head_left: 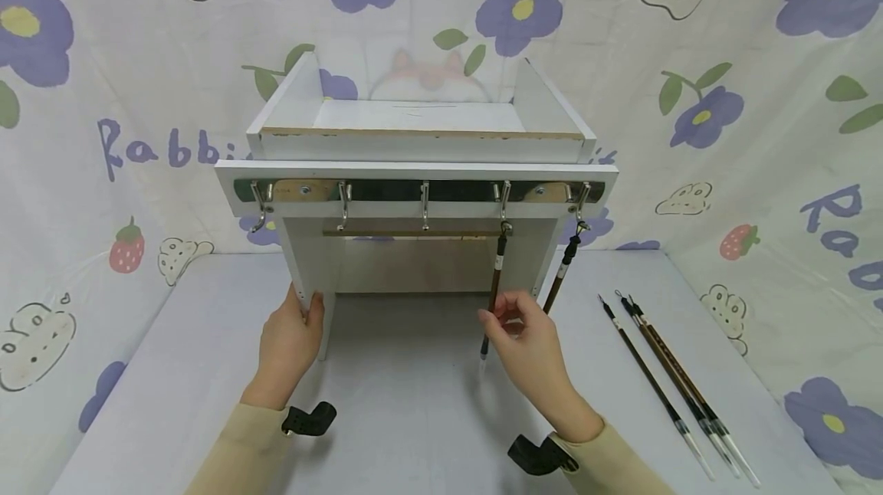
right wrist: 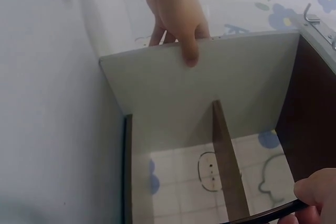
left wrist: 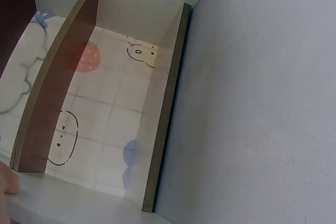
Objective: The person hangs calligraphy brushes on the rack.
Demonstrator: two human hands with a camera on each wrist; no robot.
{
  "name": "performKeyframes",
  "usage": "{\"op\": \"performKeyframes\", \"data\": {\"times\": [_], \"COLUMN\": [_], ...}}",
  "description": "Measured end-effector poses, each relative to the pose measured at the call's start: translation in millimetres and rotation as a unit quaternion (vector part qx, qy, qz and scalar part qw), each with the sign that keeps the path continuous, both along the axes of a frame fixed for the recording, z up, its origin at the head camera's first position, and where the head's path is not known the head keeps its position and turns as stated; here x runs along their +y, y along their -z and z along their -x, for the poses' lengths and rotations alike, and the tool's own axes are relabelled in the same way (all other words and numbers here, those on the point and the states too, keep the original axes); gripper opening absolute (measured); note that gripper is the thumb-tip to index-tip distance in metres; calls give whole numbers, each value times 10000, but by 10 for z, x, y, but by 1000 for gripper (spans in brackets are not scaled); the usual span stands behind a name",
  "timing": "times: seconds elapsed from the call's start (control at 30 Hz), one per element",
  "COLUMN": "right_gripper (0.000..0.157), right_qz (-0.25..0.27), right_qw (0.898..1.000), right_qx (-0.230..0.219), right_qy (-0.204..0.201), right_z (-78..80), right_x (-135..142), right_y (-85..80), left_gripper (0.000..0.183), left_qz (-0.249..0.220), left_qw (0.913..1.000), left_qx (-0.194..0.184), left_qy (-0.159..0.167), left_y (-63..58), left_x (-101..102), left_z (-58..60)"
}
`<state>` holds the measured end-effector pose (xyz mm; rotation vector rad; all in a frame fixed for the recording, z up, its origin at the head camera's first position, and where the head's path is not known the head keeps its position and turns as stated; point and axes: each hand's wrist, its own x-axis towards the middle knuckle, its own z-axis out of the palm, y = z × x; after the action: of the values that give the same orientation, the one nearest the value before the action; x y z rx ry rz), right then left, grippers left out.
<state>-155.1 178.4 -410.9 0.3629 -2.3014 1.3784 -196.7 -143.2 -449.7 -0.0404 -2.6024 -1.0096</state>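
Note:
A white wooden rack (head_left: 421,150) stands on the table with a metal hook rail (head_left: 393,190) along its front. My left hand (head_left: 290,342) grips the rack's left side panel, thumb on the inner face, as the right wrist view also shows. A dark-handled writing brush (head_left: 497,261) hangs by its loop from the fourth hook. The thumb and fingers of my right hand (head_left: 531,349) pinch this brush low on its handle, its clear-capped tip pointing down. From the rightmost hook hangs a second brush (head_left: 564,269), its lower end hidden behind my right hand.
Several capped brushes (head_left: 662,365) lie side by side on the table to the right of the rack. Inside the rack, a cross board (left wrist: 58,72) spans between the side panels. A printed cloth (head_left: 759,135) with flowers and rabbits surrounds the table.

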Motion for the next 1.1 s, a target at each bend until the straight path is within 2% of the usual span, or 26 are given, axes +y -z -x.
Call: {"op": "performKeyframes", "data": {"times": [0.6,1.1], "right_gripper": [20,23], "right_qz": [21,-26], "right_qw": [9999,9998], "right_qx": [-58,183], "right_qy": [126,-74], "right_z": [-46,-151], "right_x": [21,157], "right_y": [37,23], "left_gripper": [41,43], "left_qz": [29,-29], "left_qw": [10000,10000], "left_qx": [16,27], "left_qy": [-9,45], "left_y": [22,31], "left_x": [-3,-12], "left_z": [-6,15]}}
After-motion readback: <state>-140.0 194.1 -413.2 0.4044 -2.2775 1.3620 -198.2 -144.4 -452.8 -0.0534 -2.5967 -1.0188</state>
